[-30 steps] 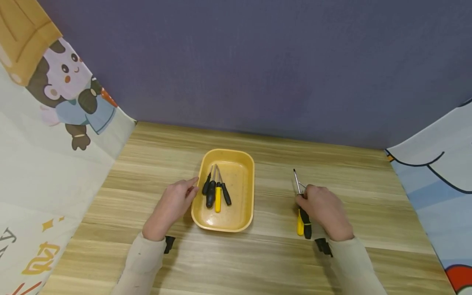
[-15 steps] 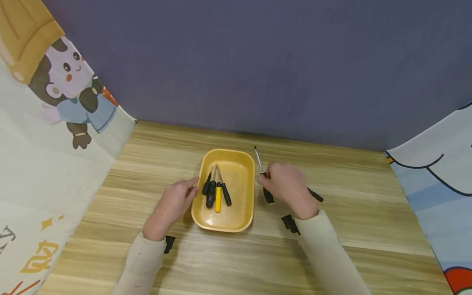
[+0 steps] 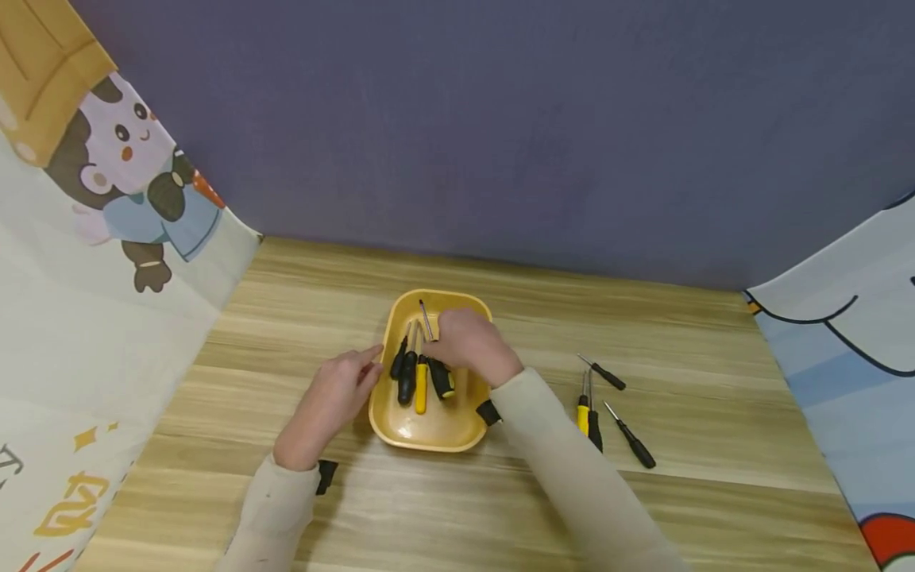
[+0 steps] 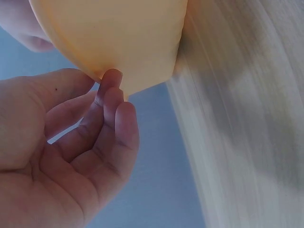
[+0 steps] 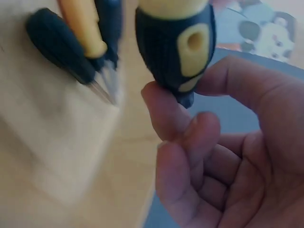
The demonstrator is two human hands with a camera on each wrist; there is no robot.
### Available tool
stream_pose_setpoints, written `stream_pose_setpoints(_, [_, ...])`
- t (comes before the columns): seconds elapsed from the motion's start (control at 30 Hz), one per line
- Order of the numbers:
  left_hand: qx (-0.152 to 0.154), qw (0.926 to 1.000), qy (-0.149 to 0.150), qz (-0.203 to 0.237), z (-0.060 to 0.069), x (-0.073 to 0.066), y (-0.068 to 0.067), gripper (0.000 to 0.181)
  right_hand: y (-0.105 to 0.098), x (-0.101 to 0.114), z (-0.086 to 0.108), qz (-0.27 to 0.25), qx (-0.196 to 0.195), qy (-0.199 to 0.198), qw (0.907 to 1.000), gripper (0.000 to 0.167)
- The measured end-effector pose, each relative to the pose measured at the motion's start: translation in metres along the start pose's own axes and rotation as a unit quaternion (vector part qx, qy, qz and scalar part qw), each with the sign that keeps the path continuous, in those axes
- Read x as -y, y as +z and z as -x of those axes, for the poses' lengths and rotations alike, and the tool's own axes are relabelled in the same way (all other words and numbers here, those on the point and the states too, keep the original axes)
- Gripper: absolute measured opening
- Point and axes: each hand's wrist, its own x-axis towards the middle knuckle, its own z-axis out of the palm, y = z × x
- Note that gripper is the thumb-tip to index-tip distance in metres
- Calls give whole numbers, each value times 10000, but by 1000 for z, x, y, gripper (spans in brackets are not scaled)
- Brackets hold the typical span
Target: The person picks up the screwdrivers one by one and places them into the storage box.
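A yellow tray [image 3: 429, 442] holds several screwdrivers, among them one with a yellow handle [image 3: 421, 388] and one with a thick black handle [image 3: 407, 378]. Over its right half, my right hand [image 3: 468, 343] pinches a black-and-yellow screwdriver [image 3: 442, 380], shaft toward the tray's far side. The right wrist view shows thumb and fingers of the right hand [image 5: 223, 142] on the narrow end of the bulky handle [image 5: 173, 47]. My left hand [image 3: 336, 397] pinches the tray's left rim; in the left wrist view, the left hand [image 4: 80, 142] has thumb and fingertips at the rim [image 4: 71, 54].
On the wooden table [image 3: 715, 413], right of the tray, lie several more screwdrivers: a yellow-handled one [image 3: 583, 413] beside a black one [image 3: 595, 429], and black ones at the upper right [image 3: 608, 376] and lower right [image 3: 638, 446]. A dark wall [image 3: 500, 143] stands behind.
My right hand has moved left from the loose screwdrivers to over the tray, carrying the black-and-yellow screwdriver. The screwdrivers on the right are uncovered. My left hand has stayed at the rim.
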Motion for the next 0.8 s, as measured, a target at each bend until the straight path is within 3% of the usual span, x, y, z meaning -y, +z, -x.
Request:
stream_pose_setpoints(0.17, [16, 10000, 26, 23, 0, 1, 0, 37, 16, 5, -14, 23, 348, 100, 9993, 42])
stream_pose_setpoints(0.37, [14, 10000, 44, -1, 1, 1, 0, 37, 21, 9, -18, 20, 541, 228, 9983, 37])
stream_pose_setpoints(0.8, [83, 10000, -41, 18, 1, -1, 0, 38, 5, 7, 0, 341, 110, 279, 9990, 35])
